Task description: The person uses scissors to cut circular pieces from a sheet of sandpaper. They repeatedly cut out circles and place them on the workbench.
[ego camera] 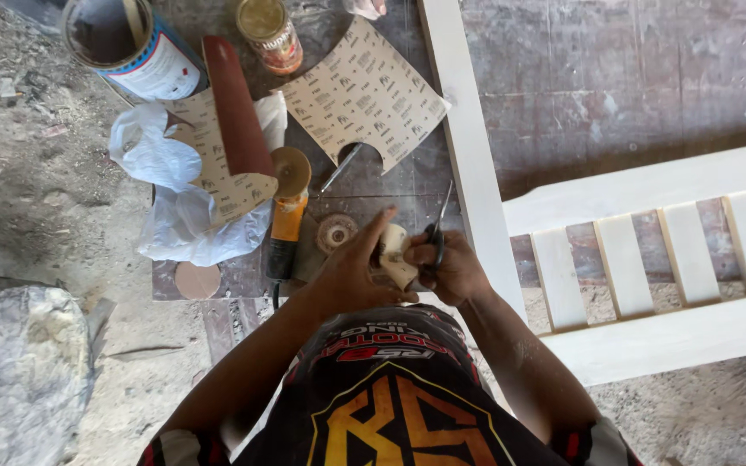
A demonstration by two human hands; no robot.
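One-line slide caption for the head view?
Left hand holds a sandpaper piece while right hand cuts it with scissors.

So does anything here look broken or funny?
Yes. The big sandpaper sheet has round bites cut out of its edges, so it is no longer a full rectangle. The left hand holds a small pale piece, and the right hand holds scissors. Nothing looks spilled.

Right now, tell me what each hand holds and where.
Left hand grips a sandpaper piece by its edge; right hand holds scissors by the handles.
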